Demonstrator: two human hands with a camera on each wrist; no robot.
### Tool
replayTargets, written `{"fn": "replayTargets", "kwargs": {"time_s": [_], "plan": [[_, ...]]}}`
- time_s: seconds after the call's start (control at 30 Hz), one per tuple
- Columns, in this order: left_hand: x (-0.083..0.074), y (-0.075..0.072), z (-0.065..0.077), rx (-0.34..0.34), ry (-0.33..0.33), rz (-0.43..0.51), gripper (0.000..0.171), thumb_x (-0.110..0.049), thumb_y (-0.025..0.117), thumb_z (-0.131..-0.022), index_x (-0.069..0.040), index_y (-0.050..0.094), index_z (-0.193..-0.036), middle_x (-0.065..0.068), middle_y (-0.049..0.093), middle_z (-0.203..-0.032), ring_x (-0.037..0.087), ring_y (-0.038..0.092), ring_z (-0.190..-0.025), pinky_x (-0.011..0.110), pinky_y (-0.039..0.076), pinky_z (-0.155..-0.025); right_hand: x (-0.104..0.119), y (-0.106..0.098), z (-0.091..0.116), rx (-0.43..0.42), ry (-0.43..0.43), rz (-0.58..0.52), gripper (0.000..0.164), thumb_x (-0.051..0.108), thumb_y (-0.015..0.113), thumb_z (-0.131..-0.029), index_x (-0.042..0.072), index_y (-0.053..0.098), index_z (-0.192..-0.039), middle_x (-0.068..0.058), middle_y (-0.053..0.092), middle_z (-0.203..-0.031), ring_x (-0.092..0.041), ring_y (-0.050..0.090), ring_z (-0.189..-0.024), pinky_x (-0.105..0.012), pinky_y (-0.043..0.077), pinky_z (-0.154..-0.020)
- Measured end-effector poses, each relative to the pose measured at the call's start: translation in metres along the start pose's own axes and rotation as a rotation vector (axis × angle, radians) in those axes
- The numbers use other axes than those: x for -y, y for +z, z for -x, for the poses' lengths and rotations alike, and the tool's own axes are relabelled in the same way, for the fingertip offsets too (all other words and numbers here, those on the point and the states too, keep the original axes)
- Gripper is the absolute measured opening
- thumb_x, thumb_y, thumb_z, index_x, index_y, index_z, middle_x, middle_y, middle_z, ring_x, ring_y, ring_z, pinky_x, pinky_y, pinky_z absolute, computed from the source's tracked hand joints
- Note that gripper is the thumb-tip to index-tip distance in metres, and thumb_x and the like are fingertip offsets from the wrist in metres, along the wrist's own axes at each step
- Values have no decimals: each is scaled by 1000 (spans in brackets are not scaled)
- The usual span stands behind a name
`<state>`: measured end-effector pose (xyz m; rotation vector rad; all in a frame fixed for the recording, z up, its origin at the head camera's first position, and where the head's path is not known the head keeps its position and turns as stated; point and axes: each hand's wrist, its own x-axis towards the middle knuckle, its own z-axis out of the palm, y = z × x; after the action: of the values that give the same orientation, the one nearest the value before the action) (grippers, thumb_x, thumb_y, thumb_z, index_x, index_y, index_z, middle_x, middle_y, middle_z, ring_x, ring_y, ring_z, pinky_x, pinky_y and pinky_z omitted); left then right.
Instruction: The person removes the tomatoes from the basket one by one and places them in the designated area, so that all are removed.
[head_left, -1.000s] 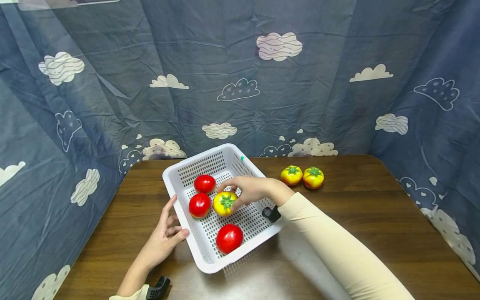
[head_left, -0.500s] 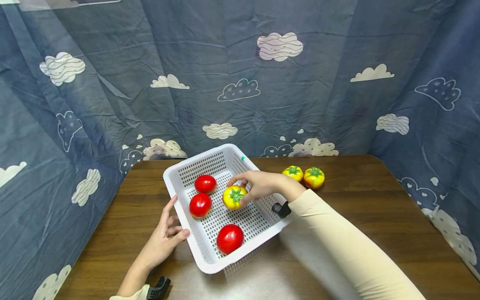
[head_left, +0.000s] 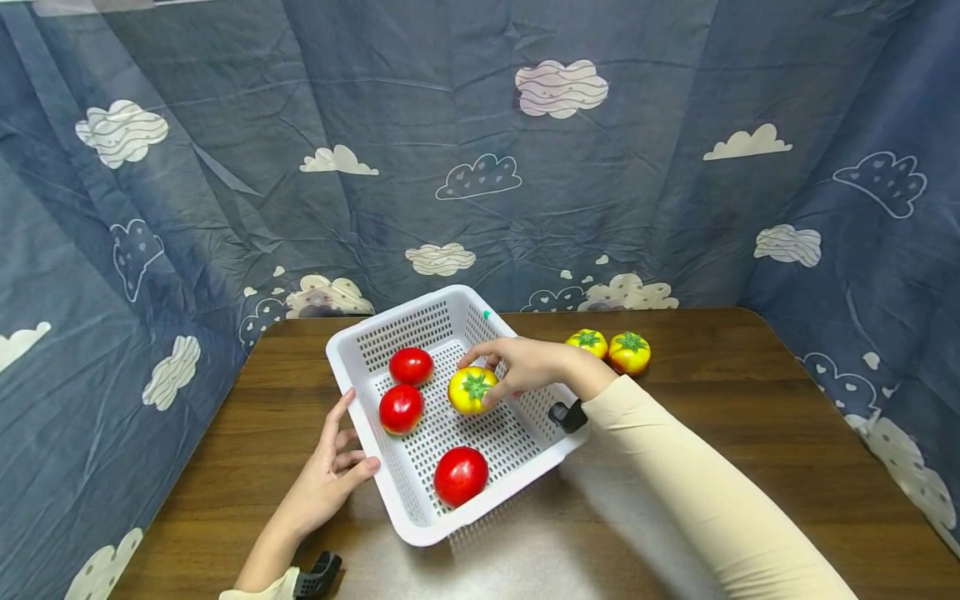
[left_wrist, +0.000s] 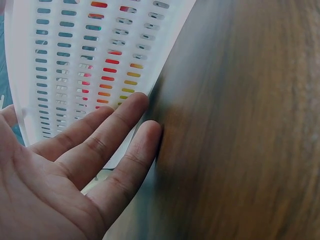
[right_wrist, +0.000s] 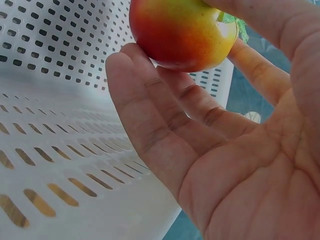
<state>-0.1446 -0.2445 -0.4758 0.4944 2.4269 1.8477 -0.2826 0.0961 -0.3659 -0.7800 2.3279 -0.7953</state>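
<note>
My right hand pinches a yellow-and-red toy tomato with a green leafy top, between thumb and fingers. It is inside the white plastic basket, just above the perforated floor. The right wrist view shows the red underside of this tomato against the fingers. At the basket's left side, my left hand touches the rim with index finger and thumb; in the left wrist view its other fingers lie fairly straight along the outer wall. Three red, round tomato-like pieces share the basket: two at the left, one near the front.
Two more yellow-and-red tomatoes sit side by side on the wooden table, right of the basket and behind my right forearm. A dark blue cloud-patterned curtain hangs behind the table and along its sides.
My right hand has carried the yellow-and-red tomato a little right and away from me, off the red piece beside it. The left hand and the basket have stayed in place.
</note>
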Motion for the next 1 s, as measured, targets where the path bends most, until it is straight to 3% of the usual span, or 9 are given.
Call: {"fn": "replayTargets", "kwargs": {"time_s": [0.2,0.37,0.77,1.0], "plan": [[1,-1,1,1,-2,-3,100,-4,69,-100,-23,4,-174,39,57,-140,19,77,-109,28,63,-84,0,-1,2,5,9,-13,64,19,87,-91,24,62,-150,-17,62,-133,-20,65,-84,-29,60,-72],[1,-1,0,-4,-5,-9,100,-5,69,-100,-24,4,-174,39,57,-141,23,77,-110,28,63,-84,2,-3,5,-1,16,-27,66,20,86,-91,24,61,-151,-18,61,-134,-21,65,-87,-33,62,-74],[0,0,-1,5,0,1,100,-5,69,-101,-24,3,-174,40,55,-143,7,74,-107,27,63,-85,2,-16,21,-42,4,-55,69,25,88,-89,27,60,-152,-18,59,-131,-24,66,-94,-40,65,-78],[0,0,0,1,-8,-2,100,-5,69,-101,-22,3,-174,40,54,-144,16,76,-109,27,63,-85,-5,-27,31,-66,-25,-52,69,27,85,-92,23,57,-155,-18,60,-132,-24,69,-96,-38,65,-78]]}}
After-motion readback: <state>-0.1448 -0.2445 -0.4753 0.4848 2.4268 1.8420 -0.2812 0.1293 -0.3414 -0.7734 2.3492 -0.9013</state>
